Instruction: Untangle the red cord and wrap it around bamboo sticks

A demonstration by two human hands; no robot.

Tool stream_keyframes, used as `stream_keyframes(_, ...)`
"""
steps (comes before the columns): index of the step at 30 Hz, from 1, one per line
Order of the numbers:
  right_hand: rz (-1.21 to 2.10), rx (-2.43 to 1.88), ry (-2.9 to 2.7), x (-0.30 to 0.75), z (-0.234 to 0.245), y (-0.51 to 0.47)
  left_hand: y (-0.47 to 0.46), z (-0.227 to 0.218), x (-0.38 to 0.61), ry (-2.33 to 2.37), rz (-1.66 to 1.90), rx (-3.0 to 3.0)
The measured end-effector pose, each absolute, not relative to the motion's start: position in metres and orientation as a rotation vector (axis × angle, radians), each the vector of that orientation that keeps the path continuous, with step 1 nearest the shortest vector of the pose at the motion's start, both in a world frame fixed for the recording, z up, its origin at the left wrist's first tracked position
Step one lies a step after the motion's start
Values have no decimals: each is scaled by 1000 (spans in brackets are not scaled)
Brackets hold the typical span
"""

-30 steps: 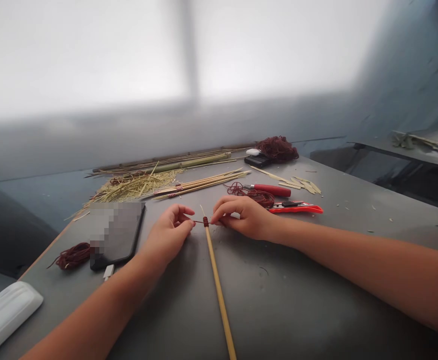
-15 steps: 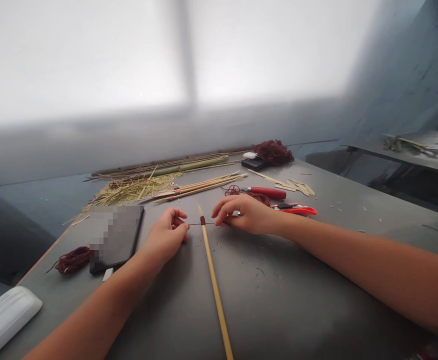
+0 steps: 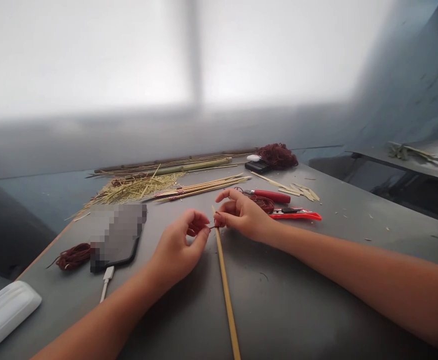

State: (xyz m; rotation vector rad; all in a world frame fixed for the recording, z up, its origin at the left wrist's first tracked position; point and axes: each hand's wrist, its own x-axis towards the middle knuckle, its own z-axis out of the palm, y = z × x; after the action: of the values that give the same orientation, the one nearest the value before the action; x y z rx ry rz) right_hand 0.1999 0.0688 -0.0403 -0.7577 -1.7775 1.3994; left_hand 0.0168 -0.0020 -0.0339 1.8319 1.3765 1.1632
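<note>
- The stick runs from the near edge of the view up to the hands, above the table; its pointed tip sits just beside the right thumb.
- The left hand pinches a dark red string between thumb and forefinger, close to the stick.
- The right hand has its thumb and fingers at the stick near the tip; I cannot tell whether they grip the stick, the string or both.
- The string could slacken and slip off the narrowing tip, if the left pinch loosens or pulls towards the point.
- A hard, uneven pull could roll or swing the stick sideways, since no hand steadies its long lower part in view.
- The right fingers cover part of the binding, so a crossed or loose turn could go unnoticed.
- The orange cutter and red-handled tool lie near the right wrist; a careless backward sweep could knock them or snag the coil of string beside them.
</note>
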Motion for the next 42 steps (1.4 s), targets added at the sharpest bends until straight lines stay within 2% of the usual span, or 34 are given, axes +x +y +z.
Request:
stream_keyframes(4, 1503, -876, -1720, 196, -35, 63, -8, -31, 18, 1226, 1175, 2060)
stream_keyframes(11, 1718, -963, -1483, 195, -31, 56, -5, -36, 19, 1179, 1103, 2010)
stream_keyframes(21, 1581, -1001, -1500, 199, -28, 54, -7, -34, 21, 1212, 1010, 1814)
stream_keyframes(27, 1338, -992, -1975, 202, -31, 52, -5, -33, 18, 1271, 1120, 1740)
stream_keyframes(36, 1304, -957, -2014, 200, -32, 54, 2, -38, 20, 1191, 1253, 1531)
stream_keyframes(42, 1353, -923, -1951, 200, -30, 52, 1, -43, 20, 1218, 1173, 1690)
